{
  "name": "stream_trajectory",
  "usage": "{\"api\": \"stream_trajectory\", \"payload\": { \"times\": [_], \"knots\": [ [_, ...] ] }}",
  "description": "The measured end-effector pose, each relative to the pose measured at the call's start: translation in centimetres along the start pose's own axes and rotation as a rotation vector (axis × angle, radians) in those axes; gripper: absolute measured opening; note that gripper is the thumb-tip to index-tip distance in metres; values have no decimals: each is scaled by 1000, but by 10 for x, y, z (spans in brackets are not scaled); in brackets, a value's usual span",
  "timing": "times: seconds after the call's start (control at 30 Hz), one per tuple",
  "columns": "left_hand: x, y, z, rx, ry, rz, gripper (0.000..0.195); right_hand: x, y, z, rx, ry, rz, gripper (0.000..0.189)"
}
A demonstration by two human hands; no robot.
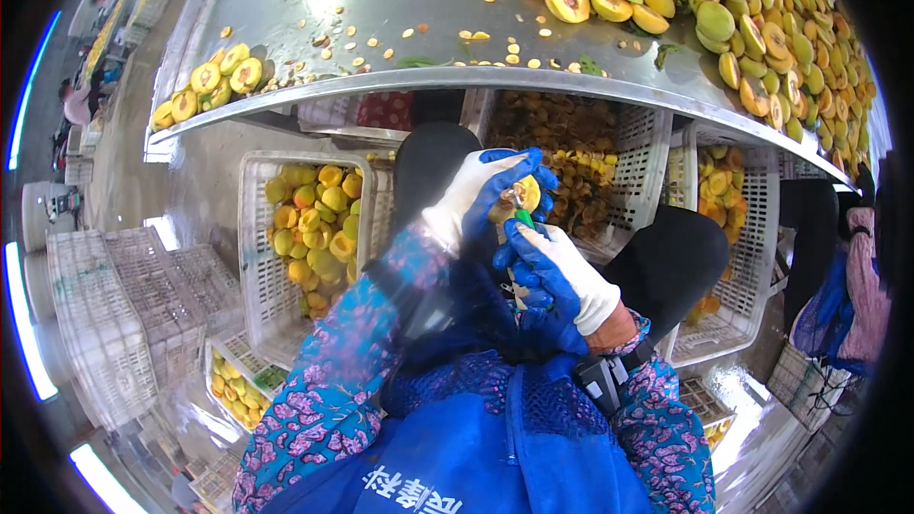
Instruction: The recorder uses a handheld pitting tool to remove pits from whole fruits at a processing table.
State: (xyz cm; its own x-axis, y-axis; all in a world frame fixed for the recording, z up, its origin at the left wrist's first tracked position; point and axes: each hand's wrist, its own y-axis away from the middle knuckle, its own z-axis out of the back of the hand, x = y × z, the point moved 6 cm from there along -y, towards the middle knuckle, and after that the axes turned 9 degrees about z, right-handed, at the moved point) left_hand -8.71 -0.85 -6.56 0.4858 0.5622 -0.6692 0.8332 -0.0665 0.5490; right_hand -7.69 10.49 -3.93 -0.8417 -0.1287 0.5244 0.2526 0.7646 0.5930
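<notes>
My left hand (475, 189), in a white and blue coated glove, holds a yellow peach half (530, 193) over my lap. My right hand (553, 275), gloved the same way, is closed around the green handle (525, 218) of a small pitting tool. The tool's metal end lies against the cut side of the fruit, and its tip is partly hidden. Below and beyond my hands, a white plastic crate (643, 178) holds brown peach pits and scraps. Left of my legs, another white crate (246, 228) contains yellow peach halves.
A metal table (343, 7) with a raised rim spans the front. On it are a large heap of halved peaches (778, 36), a small group (214, 82) at the left corner, and scattered kernels. A crate (757, 285) of peach halves stands right; stacked crates (107, 321) stand left. A person's pink sleeve (860, 285) shows at right.
</notes>
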Motion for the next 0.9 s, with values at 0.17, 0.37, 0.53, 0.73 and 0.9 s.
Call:
{"api": "stream_trajectory", "payload": {
  "times": [0.17, 0.37, 0.53, 0.73, 0.9],
  "knots": [
    [-4, -2, -3, -65, 158, -59, 32, -19, 0, -2, 149, -476, -138, 32],
    [-1, 8, 3, -112, 139, -173, 25, -22, 3, 0, -62, 24, 26, 33],
    [-3, 6, 3, -222, 199, -105, 26, -18, 6, -3, 87, -352, -194, 33],
    [-6, 11, -1, -337, 185, -208, 27, -14, 4, -10, 82, -437, -166, 33],
    [-1, 6, 6, -333, 104, -153, 28, -15, 1, 1, 9, -161, -196, 34]
  ]
}}
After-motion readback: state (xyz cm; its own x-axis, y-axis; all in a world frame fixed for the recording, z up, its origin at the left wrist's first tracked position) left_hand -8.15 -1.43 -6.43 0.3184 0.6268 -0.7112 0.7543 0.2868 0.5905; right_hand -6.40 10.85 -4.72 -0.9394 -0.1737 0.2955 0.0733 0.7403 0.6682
